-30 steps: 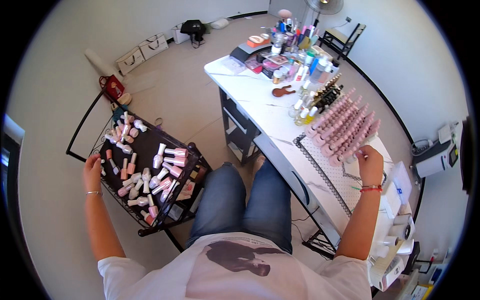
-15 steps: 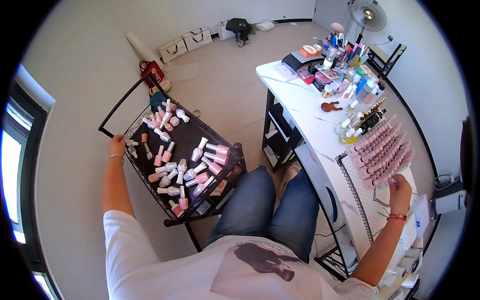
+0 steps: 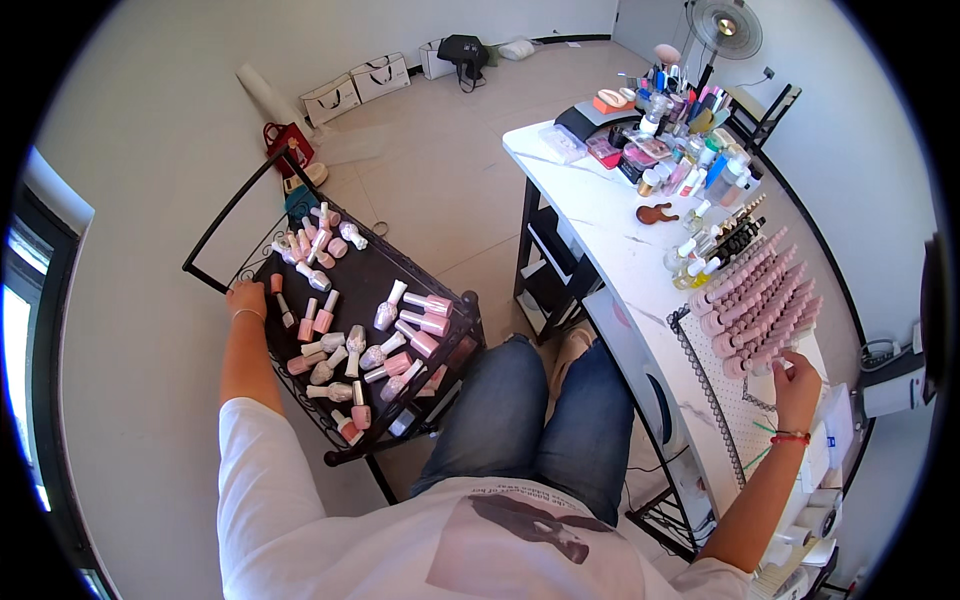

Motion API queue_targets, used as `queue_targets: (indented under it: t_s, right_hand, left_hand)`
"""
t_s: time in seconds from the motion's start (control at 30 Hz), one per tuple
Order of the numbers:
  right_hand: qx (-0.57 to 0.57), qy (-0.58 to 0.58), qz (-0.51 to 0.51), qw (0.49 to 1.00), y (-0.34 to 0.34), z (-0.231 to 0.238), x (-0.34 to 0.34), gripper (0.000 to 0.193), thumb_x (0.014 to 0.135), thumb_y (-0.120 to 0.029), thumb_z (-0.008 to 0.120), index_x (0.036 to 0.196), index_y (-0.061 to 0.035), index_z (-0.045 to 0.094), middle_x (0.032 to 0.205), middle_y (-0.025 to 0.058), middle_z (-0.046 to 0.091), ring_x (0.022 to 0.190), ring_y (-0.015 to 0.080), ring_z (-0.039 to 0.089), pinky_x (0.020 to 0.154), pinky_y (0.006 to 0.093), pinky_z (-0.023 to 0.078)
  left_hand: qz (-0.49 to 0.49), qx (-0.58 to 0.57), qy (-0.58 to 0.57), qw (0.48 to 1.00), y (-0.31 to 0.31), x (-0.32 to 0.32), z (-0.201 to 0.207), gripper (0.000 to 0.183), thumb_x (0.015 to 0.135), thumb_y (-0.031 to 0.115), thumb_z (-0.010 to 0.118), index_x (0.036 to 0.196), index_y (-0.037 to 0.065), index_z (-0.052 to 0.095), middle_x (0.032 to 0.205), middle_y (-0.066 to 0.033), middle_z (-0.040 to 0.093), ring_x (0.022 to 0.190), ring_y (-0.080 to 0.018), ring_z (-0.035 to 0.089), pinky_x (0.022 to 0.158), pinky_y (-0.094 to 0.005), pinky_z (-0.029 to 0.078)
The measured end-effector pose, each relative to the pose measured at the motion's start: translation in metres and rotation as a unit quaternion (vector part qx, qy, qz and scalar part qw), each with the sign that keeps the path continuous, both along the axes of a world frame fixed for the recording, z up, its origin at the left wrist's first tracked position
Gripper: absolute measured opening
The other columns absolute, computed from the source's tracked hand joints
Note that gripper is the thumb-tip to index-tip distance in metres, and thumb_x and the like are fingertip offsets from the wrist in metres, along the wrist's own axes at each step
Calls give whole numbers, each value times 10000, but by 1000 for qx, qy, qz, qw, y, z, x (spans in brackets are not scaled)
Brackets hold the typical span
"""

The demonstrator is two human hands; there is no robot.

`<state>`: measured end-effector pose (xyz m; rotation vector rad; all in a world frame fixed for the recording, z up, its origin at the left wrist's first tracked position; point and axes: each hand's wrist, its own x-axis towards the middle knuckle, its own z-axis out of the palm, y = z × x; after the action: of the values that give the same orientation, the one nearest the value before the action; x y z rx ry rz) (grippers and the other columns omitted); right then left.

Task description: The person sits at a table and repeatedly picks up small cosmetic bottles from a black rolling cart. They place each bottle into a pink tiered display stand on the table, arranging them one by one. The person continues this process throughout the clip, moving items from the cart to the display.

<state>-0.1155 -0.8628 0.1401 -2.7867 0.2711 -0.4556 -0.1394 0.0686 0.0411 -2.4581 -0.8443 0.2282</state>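
Note:
My left hand reaches over the left edge of a dark metal cart. Its fingers curl down where small silvery-white bottles stood, and what they hold is hidden. Close by lie a grey nail polish bottle with an orange-pink cap and two pink nail polish bottles. More nail polish bottles, pink and white-patterned, lie scattered over the cart top. On the white table, my right hand is closed with fingertips pinched on a nail polish bottle at the near end of the upright rows of pink nail polish bottles.
The white marbled table on my right carries a brown figure, yellow oil bottles, and crowded cosmetics and brushes. A lace-edged mat lies near me. Paper bags line the wall; a fan stands behind.
My left hand has moved down and right, from the cart's rim onto the small silvery bottles, now covered. My right hand stays at the pink rows. The view has shifted slightly.

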Motion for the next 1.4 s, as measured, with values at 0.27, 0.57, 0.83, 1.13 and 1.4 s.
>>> queue_targets:
  t_s: [0.27,0.57,0.83,1.13,1.4]
  right_hand:
    - [36,-38,-8,999,-10,2,-7,227,861,-134,738,1038,4,706,548,58,544,484,133,476,486,321,376]
    - [79,-85,-12,993,2,14,-20,170,922,-144,692,998,8,685,586,7,506,541,90,439,503,283,348]
    - [105,-115,2,988,6,27,-31,167,957,-155,663,987,9,676,650,-35,505,597,50,418,535,241,331]
    - [211,-122,103,964,64,30,-44,62,919,-31,658,972,-16,685,677,-51,522,594,32,404,525,216,312]
    - [235,-12,406,883,203,46,-73,271,756,-112,805,988,-34,690,781,104,613,669,260,606,599,340,484]
  left_hand:
    - [-9,1,-12,1000,-5,-2,-2,225,964,198,520,1048,205,728,1177,-17,638,1201,-217,568,965,-421,464]
    - [-16,40,-18,999,-14,-2,-2,187,962,185,525,1064,185,682,1119,-45,659,1122,-249,620,932,-432,488]
    - [-68,101,-43,992,18,0,5,164,962,196,525,1000,185,684,1003,-31,698,1007,-241,677,836,-414,521]
    - [-215,23,-197,956,-89,38,103,128,943,200,587,936,73,579,861,-147,677,806,-354,686,700,-448,559]
    - [-505,-321,-187,779,-381,-18,167,126,856,153,694,828,54,622,738,-163,638,654,-362,622,599,-442,497]
